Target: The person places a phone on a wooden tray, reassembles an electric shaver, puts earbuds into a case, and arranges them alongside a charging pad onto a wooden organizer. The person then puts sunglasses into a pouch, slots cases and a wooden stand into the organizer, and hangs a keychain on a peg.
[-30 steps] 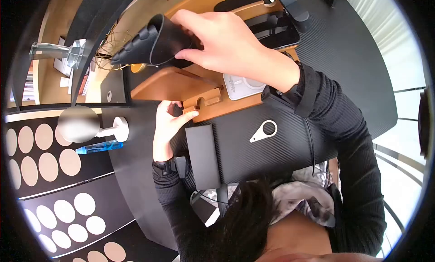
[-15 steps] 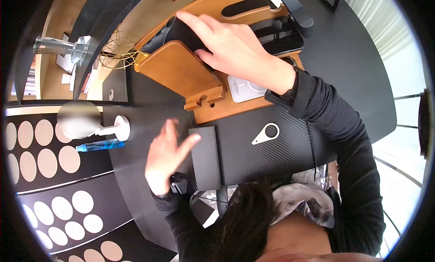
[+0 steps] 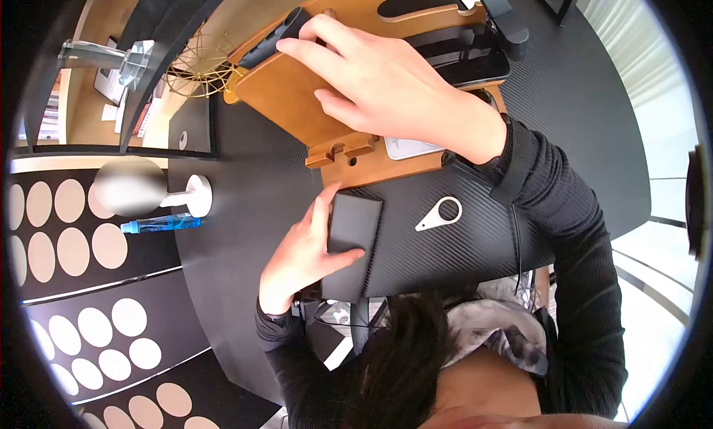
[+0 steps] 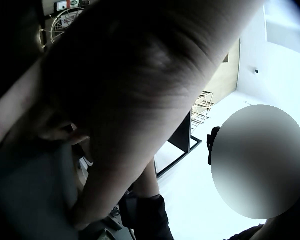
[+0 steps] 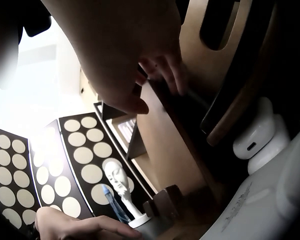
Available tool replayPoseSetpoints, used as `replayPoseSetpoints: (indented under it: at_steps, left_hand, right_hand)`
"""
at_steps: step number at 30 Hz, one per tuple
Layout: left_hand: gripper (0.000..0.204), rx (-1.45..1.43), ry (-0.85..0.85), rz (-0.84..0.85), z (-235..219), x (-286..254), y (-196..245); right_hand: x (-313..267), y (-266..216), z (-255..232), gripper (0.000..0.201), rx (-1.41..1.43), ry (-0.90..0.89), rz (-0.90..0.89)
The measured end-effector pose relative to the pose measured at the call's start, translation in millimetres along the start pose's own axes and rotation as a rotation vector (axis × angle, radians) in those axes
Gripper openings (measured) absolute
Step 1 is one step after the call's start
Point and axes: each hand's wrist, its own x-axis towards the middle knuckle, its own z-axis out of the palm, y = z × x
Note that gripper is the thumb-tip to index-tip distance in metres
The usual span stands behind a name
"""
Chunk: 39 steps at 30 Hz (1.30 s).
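My right hand (image 3: 394,84) reaches over a brown wooden desk stand (image 3: 286,95), its fingertips at a black, stiff-looking folded item (image 3: 278,39) with bumps along one edge. That item sits behind the stand's upright panel, which hides part of it. In the right wrist view the right-hand fingers (image 5: 172,75) hang beside the panel's edge, curled round nothing. My left hand (image 3: 301,254) grips a flat dark grey case (image 3: 356,221) in front of the stand. Its thumb lies across the top; the other fingers are along the left side. In the left wrist view the case (image 4: 32,185) fills the lower left.
A flat metal ring-ended tool (image 3: 440,214) lies on the black tabletop (image 3: 405,258). A white charging pad (image 3: 408,148) sits on the stand, with a white earbud (image 5: 255,135) near it. Left stand a white figurine (image 3: 199,195), a blue pen (image 3: 163,223) and a gold wire ornament (image 3: 200,69).
My right hand has lowered the black item behind the upright panel. My left hand has left the stand's base and taken hold of the grey case, which has shifted right and tilted.
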Motion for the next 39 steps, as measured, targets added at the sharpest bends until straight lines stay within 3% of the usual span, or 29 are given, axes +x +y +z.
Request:
replayPoseSetpoints:
  at_steps: [3, 5, 9, 12, 14, 15, 16, 18, 20, 24, 25, 26, 28, 32, 33, 34, 38, 39]
  left_hand:
    - [0.097, 0.163, 0.079, 0.112, 6, -4, 14]
    - [0.101, 0.283, 0.014, -0.020, 9, -6, 28]
    - [0.101, 0.185, -0.023, -0.065, 10, -2, 28]
    - [0.096, 0.069, 0.009, -0.003, 5, -3, 24]
    - [0.081, 0.046, 0.082, 0.232, -1, -8, 20]
    - [0.079, -0.091, 0.088, 0.211, -5, -11, 15]
    - [0.087, 0.011, 0.131, 0.232, -16, -16, 13]
    - [0.095, -0.051, 0.336, 0.198, -31, -28, 7]
    - [0.100, -0.109, 0.677, 0.229, -48, -31, 6]
    - [0.073, -0.513, 1.270, 0.209, -82, -11, -12]
    - [0.057, -0.486, 1.330, 0.206, -93, -2, -22]
    - [0.050, -0.546, 1.317, 0.184, -98, 7, -23]
    - [0.048, -0.748, 1.277, 0.361, -100, 28, -29]
    - [0.055, -0.738, 1.268, 0.321, -94, 42, -29]
    - [0.056, -0.773, 1.264, 0.384, -94, 44, -33]
    - [0.056, -0.806, 1.259, 0.445, -95, 44, -37]
    - [0.051, -1.070, 1.024, 0.618, -86, 54, -39]
    - [0.054, -0.965, 1.024, 0.602, -85, 60, -53]
  right_hand:
    - [1, 3, 1, 0.046, 0.000, 0.032, -0.052]
    - [2, 0, -6, 0.045, 0.085, -0.062, 0.004]
    - [4, 2, -7, 0.045, 0.115, -0.111, -0.024]
    - [7, 9, -9, 0.036, 0.131, -0.011, -0.108]
    - [8, 12, -13, 0.034, 0.219, 0.017, -0.186]
    - [7, 12, -13, 0.034, 0.220, 0.015, -0.183]
    - [5, 10, -12, 0.032, 0.206, -0.007, -0.159]
    - [6, 8, -12, 0.031, 0.190, -0.022, -0.138]
    - [7, 6, -14, 0.027, 0.170, -0.089, -0.096]
    - [11, -4, -17, 0.024, 0.207, -0.111, -0.103]
    - [11, -5, -15, 0.023, 0.202, -0.108, -0.103]
    - [10, -7, -15, 0.022, 0.197, -0.108, -0.104]
    - [7, -8, -18, 0.021, 0.232, -0.157, -0.087]
    - [6, -9, -19, 0.020, 0.445, -0.211, -0.067]
    - [5, -10, -22, 0.022, 0.394, -0.343, -0.031]
    - [1, -9, -18, 0.022, 0.401, -0.342, -0.030]
    - [-5, -3, -11, 0.024, 0.350, -0.301, -0.118]
    - [-6, -4, -12, 0.025, 0.315, -0.308, -0.151]
